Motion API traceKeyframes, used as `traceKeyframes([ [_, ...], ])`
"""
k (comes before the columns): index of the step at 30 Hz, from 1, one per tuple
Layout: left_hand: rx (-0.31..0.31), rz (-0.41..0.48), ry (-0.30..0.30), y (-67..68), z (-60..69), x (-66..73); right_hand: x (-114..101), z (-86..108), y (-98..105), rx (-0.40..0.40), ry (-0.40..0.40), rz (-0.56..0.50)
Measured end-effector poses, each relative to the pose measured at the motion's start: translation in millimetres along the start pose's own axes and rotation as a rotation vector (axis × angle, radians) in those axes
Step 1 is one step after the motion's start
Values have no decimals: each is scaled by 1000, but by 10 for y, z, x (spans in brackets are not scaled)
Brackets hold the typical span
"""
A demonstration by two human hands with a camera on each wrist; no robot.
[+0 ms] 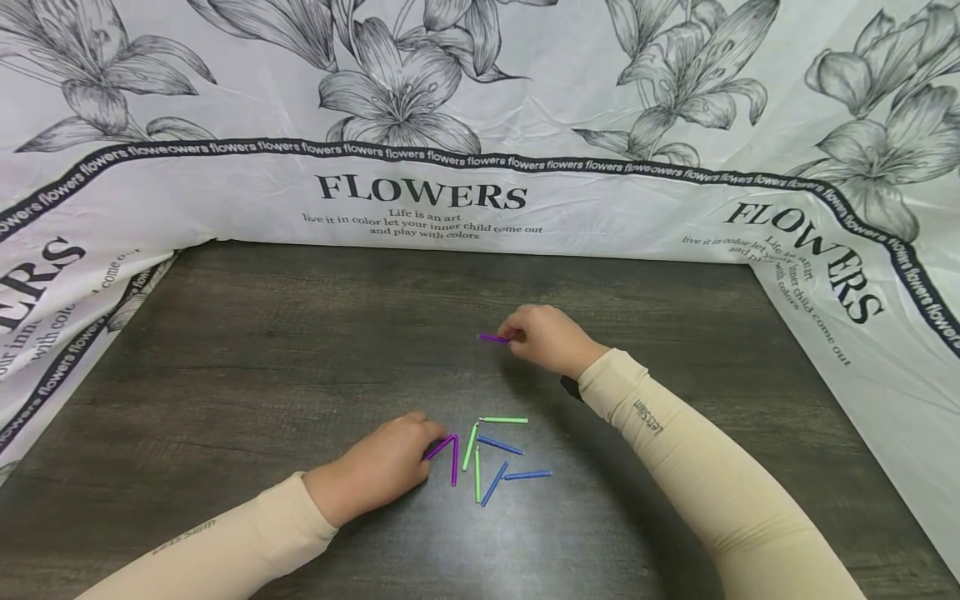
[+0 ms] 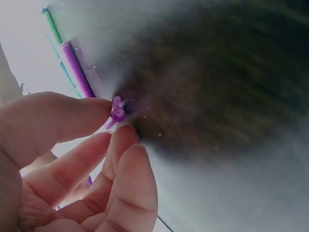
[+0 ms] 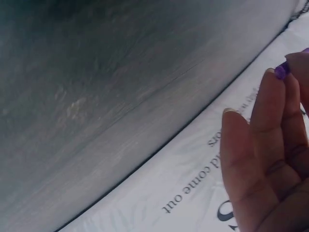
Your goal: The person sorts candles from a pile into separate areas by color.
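My left hand point(image 1: 386, 461) is low over the table, and its thumb and fingertips pinch a thin purple stick point(image 2: 117, 112). A second purple stick point(image 1: 454, 461) lies just right of those fingers. Farther back, my right hand point(image 1: 551, 337) pinches another purple stick point(image 1: 492, 338) between thumb and fingers, above the table; in the right wrist view that stick's end point(image 3: 281, 72) shows at the fingertips. Between the hands and nearer the front lie three green sticks, one crosswise point(image 1: 504, 420), and three blue sticks, one of them lowest point(image 1: 494, 483). What the sticks are exactly cannot be told.
The dark wood-grain table point(image 1: 300, 333) is bordered at the back and sides by a white cloth point(image 1: 600, 217) with printed flowers and lettering. Cream sleeves point(image 1: 705, 475) cover both forearms. A small dark object point(image 1: 571, 387) shows under the right wrist.
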State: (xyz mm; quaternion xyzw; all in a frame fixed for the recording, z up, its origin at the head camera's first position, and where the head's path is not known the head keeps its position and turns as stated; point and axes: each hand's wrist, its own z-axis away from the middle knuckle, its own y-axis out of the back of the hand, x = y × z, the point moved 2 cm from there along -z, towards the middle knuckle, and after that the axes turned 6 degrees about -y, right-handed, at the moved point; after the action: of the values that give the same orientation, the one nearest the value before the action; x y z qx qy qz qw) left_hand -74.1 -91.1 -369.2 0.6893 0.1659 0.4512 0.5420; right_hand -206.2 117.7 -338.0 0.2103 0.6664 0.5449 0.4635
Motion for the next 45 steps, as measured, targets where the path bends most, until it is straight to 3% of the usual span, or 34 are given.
traceKeyframes([
  [16, -4, 15, 12, 13, -5, 8, 220, -463, -55, -69, -148, 18],
  [33, -4, 29, 4, -3, -1, 13, 368, -613, -114, -89, -257, 39],
  [45, 28, 16, -23, 5, 5, 2, 396, -683, -132, -68, -254, 58],
])
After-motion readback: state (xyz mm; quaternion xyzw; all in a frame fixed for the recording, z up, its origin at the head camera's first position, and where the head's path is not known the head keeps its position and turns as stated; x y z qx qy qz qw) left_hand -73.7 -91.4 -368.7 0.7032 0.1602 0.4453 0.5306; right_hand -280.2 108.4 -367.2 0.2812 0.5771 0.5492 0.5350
